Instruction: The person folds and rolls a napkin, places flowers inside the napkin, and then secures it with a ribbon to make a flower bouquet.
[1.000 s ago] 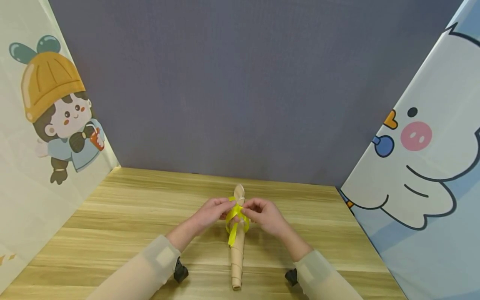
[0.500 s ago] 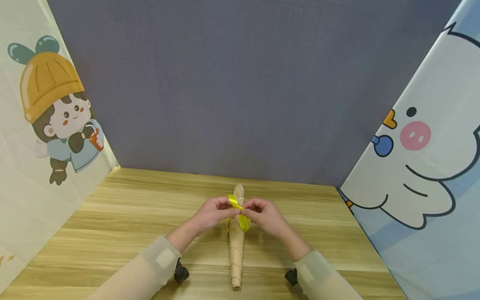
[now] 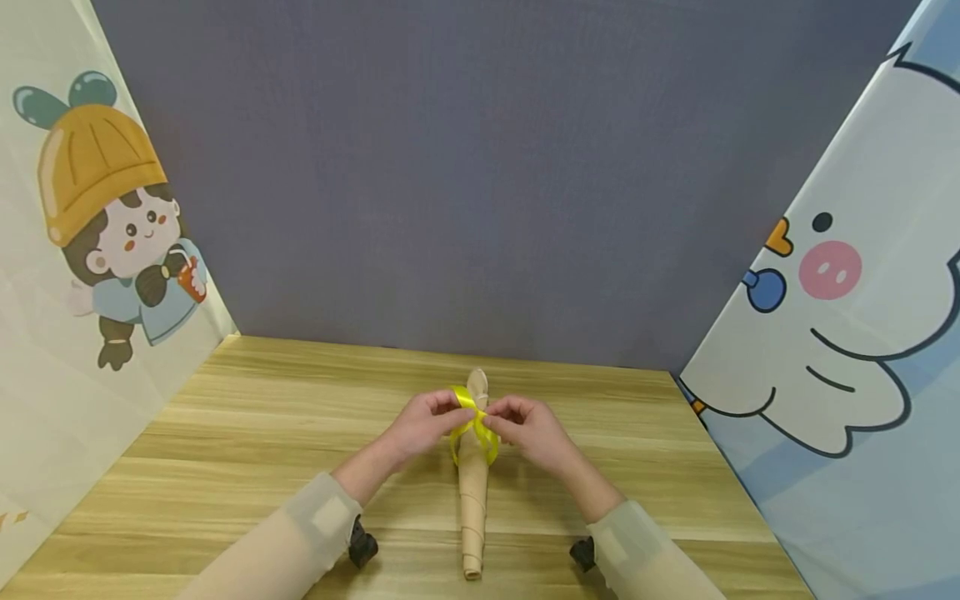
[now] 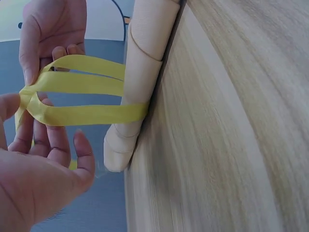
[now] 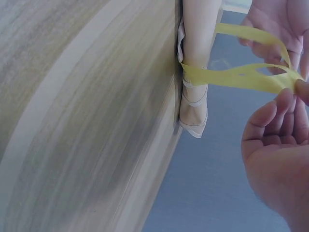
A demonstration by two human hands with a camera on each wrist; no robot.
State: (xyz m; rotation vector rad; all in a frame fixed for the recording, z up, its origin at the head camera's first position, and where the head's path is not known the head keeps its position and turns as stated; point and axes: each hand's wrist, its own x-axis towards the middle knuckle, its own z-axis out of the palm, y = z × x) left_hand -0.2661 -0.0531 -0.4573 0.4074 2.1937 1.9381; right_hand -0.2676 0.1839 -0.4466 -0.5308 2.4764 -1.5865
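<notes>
A rolled-up beige sheet (image 3: 472,500) lies lengthwise on the table, narrower toward its near end. Yellow ribbon (image 4: 82,83) passes round its far part and rises in loops to a crossing held above the roll. My left hand (image 3: 423,427) pinches the ribbon at this crossing between thumb and index finger. From the other side my right hand (image 3: 534,429) pinches it too, fingertips almost meeting the left ones. In the right wrist view the ribbon (image 5: 231,79) stretches taut from roll to fingers. The other fingers of both hands are loosely curled, and the fingertips partly hide the crossing.
The wood-grain table (image 3: 300,392) extends on both sides of the roll. A grey panel (image 3: 465,183) stands at its far edge, with cartoon-printed panels at left (image 3: 45,333) and right (image 3: 885,350). Black devices (image 3: 363,546) show under both sleeves.
The ribbon tail that hung over the roll a second ago is gone from there. My left hand dipped to the crossing, then lifted slightly, a loop forming by its fingers. My right hand stayed put.
</notes>
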